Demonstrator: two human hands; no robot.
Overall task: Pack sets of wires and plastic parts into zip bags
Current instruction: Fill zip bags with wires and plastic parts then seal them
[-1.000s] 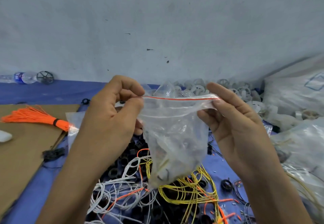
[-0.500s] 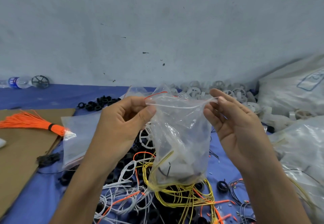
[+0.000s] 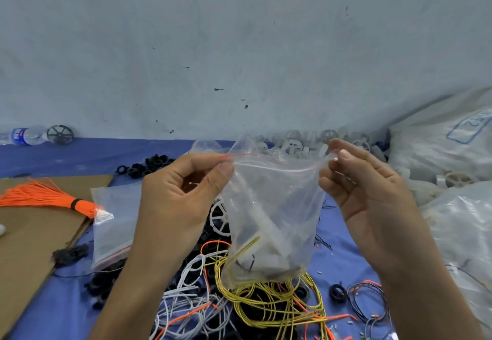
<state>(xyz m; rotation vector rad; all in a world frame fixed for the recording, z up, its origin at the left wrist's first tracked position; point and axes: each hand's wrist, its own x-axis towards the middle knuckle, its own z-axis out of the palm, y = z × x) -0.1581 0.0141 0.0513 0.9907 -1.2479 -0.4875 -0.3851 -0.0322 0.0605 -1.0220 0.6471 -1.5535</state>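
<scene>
A clear zip bag (image 3: 277, 214) with a red strip along its top hangs between my hands, above the work surface. My left hand (image 3: 181, 195) pinches its top left corner and my right hand (image 3: 364, 193) pinches the top right corner. Inside the bag lie white plastic parts, a yellow wire and a small black wire. Below it, a tangle of yellow wires (image 3: 277, 305), white wires (image 3: 186, 302) and orange wires (image 3: 311, 313) lies on the blue cloth (image 3: 53, 302). A white plastic wheel (image 3: 219, 217) shows behind the bag.
Empty zip bags (image 3: 113, 222) lie left of my left hand, next to a bundle of orange wires (image 3: 45, 197) on cardboard (image 3: 29, 254). Black rings (image 3: 145, 165) and white wheels (image 3: 306, 144) are heaped near the wall. Large plastic sacks (image 3: 447, 148) fill the right side. A water bottle (image 3: 24, 136) lies far left.
The bag's mouth went from pulled taut and straight to slack, and the bag dropped lower. My hands stayed on its two top corners, now a little wider apart.
</scene>
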